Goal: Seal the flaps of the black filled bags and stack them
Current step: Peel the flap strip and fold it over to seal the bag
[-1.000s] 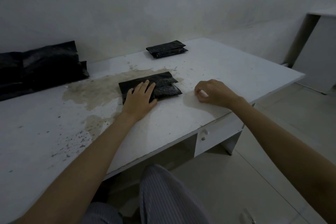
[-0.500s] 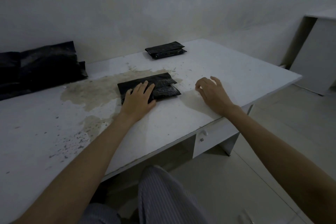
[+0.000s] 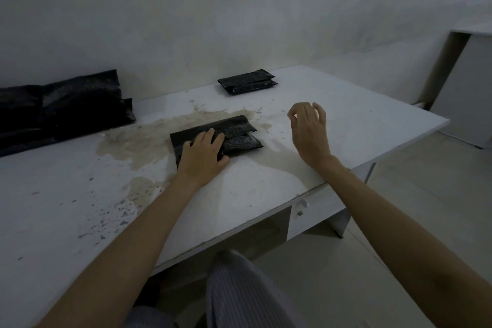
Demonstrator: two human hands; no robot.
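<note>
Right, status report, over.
Left hand flat on bag. Right hand raised, fingers loosely curled, empty. Stack at far edge. Path clear.

Glossy, crinkled black plastic bag (image 3: 234, 133); matt white laminate desk (image 3: 346, 120), stained and speckled toward its left edge.

Under the left hand's fingers (image 3: 213, 138) lies a glossy black bag (image 3: 234, 133). Beyond them, a black stack (image 3: 247, 81); further left, black bags (image 3: 64, 106). The white tabletop (image 3: 346, 120) carries brownish stains (image 3: 138, 141) and dark specks. Trousers (image 3: 239, 293) are grey with fine stripes.
</note>
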